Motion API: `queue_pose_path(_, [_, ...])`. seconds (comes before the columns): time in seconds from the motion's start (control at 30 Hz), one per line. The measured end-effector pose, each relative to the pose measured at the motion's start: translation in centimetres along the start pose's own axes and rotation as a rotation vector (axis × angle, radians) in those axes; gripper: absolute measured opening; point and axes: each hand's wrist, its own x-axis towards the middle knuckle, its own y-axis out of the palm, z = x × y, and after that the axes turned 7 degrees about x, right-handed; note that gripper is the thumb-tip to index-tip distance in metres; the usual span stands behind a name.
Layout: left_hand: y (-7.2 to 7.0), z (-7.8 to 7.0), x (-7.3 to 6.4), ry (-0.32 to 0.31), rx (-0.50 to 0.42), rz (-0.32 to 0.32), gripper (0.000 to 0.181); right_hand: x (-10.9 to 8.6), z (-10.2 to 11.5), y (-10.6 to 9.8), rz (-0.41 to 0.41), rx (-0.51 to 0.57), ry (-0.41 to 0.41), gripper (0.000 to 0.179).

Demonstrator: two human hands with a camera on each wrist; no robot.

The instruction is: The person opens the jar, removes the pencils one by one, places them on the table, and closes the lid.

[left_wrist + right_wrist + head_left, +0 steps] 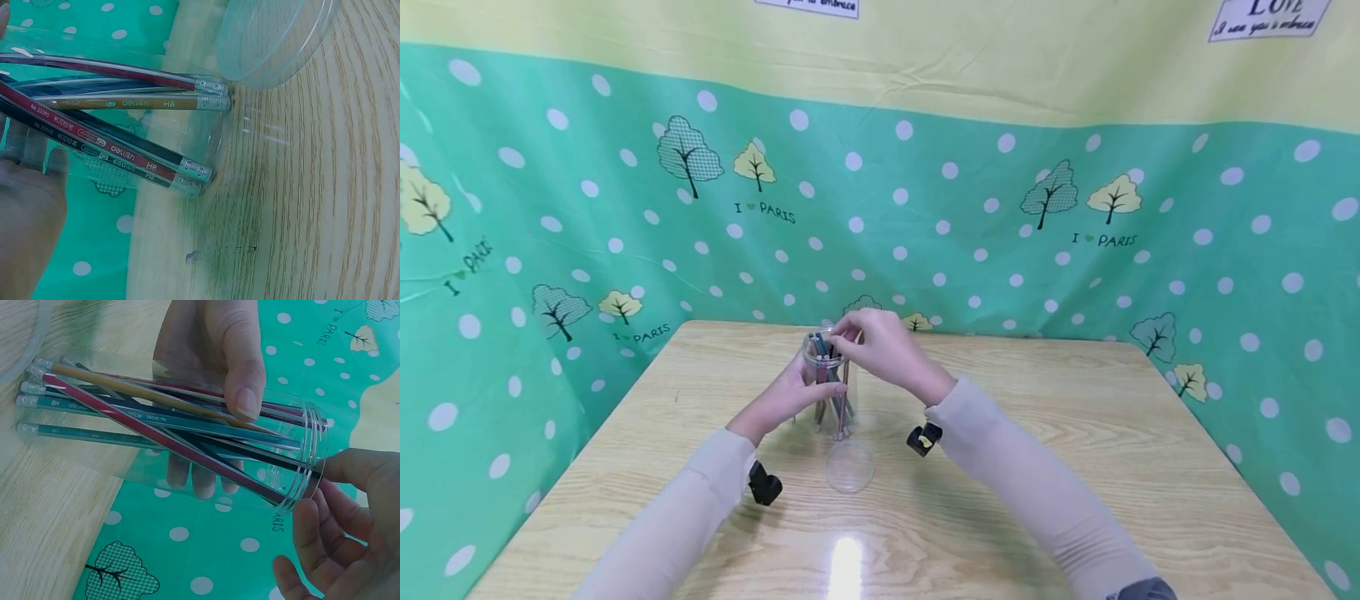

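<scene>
A clear plastic jar point(824, 364) stands near the back of the table with several pencils inside. My left hand point(792, 390) grips the jar round its side, the thumb lying across the front. Through the wall in the right wrist view show a red pencil point(150, 433), a yellow-brown pencil point(137, 395) and teal ones, eraser ends at the jar's bottom. At the open mouth, my right hand point(886, 348) pinches the end of a black pencil point(275, 459) between thumb and forefinger. Most of that pencil is still inside the jar.
A round clear lid point(850, 467) lies flat on the wooden table point(1037, 392), just in front of the jar. Behind the table hangs a green and yellow curtain point(925, 158) with dots and trees. Black wrist cameras sit under both cuffs.
</scene>
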Motion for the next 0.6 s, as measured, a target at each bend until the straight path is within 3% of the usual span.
queue_pose_path(0.3, [-0.1,0.1,0.0,0.010,0.002,-0.004,0.082,-0.5,0.2,-1.1,-0.126,0.062,-0.083,0.012])
queue_pose_path(0.6, [-0.1,0.2,0.2,0.013,0.007,-0.006,0.076,-0.9,0.3,-2.5,-0.166,0.080,-0.152,0.012])
